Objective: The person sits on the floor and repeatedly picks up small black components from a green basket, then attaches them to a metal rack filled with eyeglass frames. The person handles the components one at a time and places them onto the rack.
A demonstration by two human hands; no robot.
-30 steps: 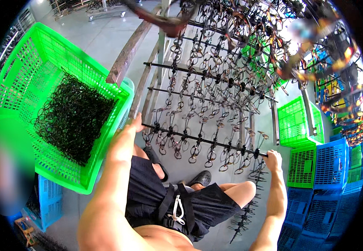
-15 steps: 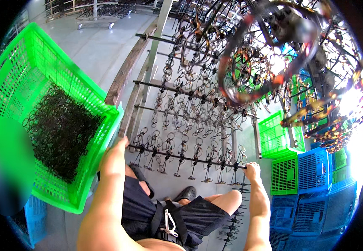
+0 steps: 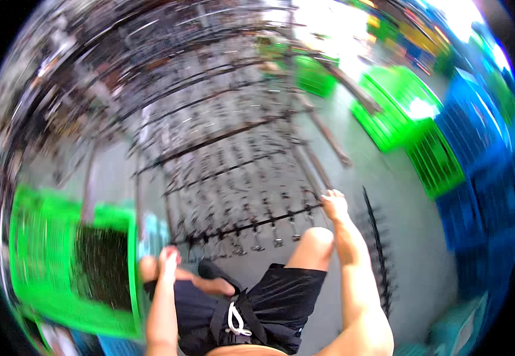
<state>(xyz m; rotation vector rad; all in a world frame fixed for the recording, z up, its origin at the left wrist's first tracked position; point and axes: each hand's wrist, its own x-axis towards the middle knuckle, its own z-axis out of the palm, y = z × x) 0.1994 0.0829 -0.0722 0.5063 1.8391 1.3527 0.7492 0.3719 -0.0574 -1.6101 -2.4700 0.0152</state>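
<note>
The person's right grip (image 3: 333,204) is curled at the right end of a long black rod (image 3: 251,224), apparently pinching it. The left grip (image 3: 169,256) is bent at the rod's left end; blur hides whether its fingers close around the bar or only touch beside it. The rod slants across the centre of the frame, lined with small fittings (image 3: 278,242).

It looks slim and stiff, probably not heavy, though its length may make it awkward to keep level. The fittings seem delicate and liable to snag, so the ends are the safest places to hold.

Beyond it, a rack of similar rods (image 3: 227,137) fills the upper middle, and blunt rails (image 3: 352,89) jut out at upper right, where the rod could knock. A bare knee (image 3: 317,244) sits just below its right end. At lower left, a green crate (image 3: 37,261) holding a dark tangle (image 3: 106,267) crowds the left side. Another spiky rod (image 3: 379,249) stands right of centre, with green crates (image 3: 400,107) and blue crates (image 3: 471,124) along the right.
</note>
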